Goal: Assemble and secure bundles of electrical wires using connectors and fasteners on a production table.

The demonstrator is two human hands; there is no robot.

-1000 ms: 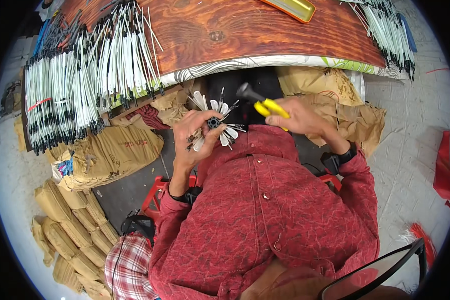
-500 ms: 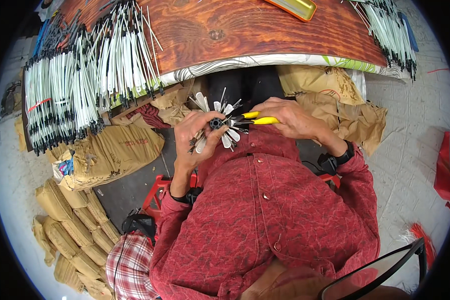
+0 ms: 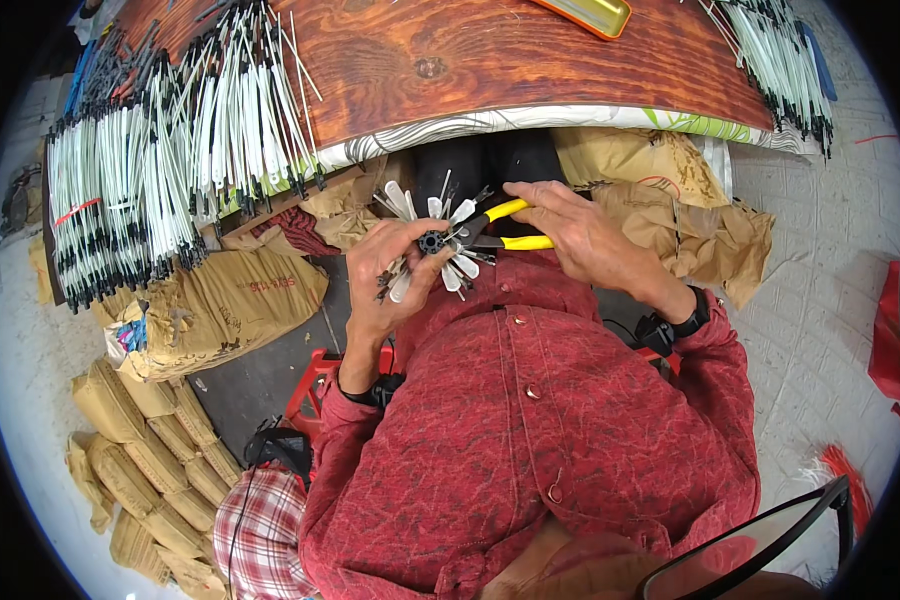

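The left hand grips a black hub with white radiating prongs at chest height; the right hand closes yellow-handled pliers on it. Many finished-looking white-and-black bundles lie on the wooden surface, suggesting work well advanced.

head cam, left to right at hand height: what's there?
Bundles of white rods → brown paper sack → left hand gripping a hub of white spokes → yellow-handled pliers → right hand → crumpled brown paper.
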